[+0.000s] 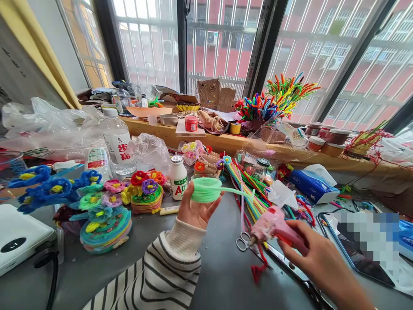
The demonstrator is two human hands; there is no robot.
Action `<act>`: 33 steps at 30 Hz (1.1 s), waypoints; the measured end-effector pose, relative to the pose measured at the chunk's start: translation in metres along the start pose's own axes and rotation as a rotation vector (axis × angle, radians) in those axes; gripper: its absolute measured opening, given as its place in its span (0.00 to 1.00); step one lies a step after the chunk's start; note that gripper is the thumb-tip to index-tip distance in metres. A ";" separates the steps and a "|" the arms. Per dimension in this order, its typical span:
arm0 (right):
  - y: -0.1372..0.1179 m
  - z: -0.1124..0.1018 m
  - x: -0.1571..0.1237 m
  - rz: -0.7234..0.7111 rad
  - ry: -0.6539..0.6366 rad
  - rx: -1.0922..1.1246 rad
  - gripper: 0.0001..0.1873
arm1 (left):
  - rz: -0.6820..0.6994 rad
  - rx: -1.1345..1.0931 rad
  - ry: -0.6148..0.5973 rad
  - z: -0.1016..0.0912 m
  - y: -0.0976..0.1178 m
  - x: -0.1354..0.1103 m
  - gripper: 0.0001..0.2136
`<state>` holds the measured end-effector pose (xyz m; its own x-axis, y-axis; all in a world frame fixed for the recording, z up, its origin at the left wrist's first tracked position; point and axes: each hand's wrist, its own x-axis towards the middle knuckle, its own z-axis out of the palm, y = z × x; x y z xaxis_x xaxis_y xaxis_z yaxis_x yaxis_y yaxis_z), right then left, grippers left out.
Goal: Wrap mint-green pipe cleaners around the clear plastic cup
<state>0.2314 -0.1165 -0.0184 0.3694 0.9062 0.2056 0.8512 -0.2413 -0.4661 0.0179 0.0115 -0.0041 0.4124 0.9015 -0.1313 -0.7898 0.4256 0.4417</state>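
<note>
My left hand (195,210), in a striped sleeve, is closed on a coiled disc of light green pipe cleaner (206,190); a loose green tail runs off to the right. My right hand (318,258) grips a pink glue gun (274,224) with its nozzle pointing left toward the coil, a short gap between them. Scissors (244,242) lie on the grey table just below the gun. A fan of coloured pipe cleaners (245,185) lies behind.
Finished pipe-cleaner flowers and stacked coil coasters (106,224) sit at left, with a water bottle (118,142) and a small white bottle (178,177). A tissue pack (311,186), a tablet (358,245), a white device (19,237) and a cluttered wooden sill (226,142) surround the workspace.
</note>
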 end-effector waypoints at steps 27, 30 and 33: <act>-0.048 0.023 -0.001 -0.211 0.904 -0.175 0.18 | 0.159 0.206 -0.082 0.002 -0.024 -0.018 0.23; -0.049 0.022 -0.002 -0.237 0.894 -0.190 0.18 | 0.160 0.205 -0.085 0.003 -0.024 -0.018 0.23; -0.050 0.023 -0.001 -0.236 0.914 -0.194 0.18 | 0.164 0.201 -0.086 0.003 -0.025 -0.018 0.22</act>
<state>0.1801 -0.0975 -0.0148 0.2583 0.3376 0.9051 0.9574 -0.2145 -0.1932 0.0318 -0.0155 -0.0096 0.3302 0.9435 0.0287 -0.7468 0.2425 0.6193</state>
